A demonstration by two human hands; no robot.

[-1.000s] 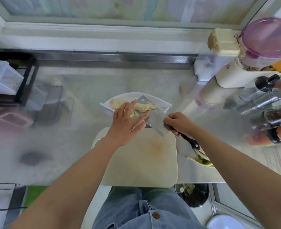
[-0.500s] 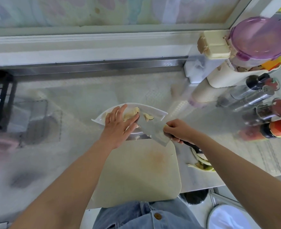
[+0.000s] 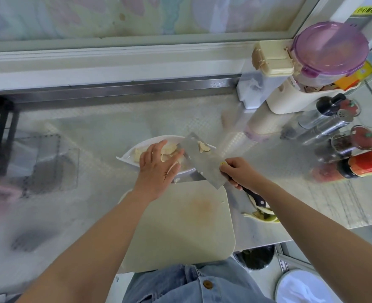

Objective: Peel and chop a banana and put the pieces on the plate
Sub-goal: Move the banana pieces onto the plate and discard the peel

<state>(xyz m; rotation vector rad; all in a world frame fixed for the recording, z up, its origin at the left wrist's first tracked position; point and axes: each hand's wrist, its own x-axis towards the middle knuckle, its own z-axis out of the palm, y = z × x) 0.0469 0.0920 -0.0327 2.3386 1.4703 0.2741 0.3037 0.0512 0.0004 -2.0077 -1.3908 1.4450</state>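
Steel cleaver is held tilted over the white plate in the head view, with some banana stuck to its flat. Right hand: grip closed round the black handle, forefinger laid at the blade's heel. Left hand: grip open, fingers straight, laid over the banana pieces heaped on the plate, fingertips at the blade. Cutting board is set on the surface beside the plate; peel lies right of the board.
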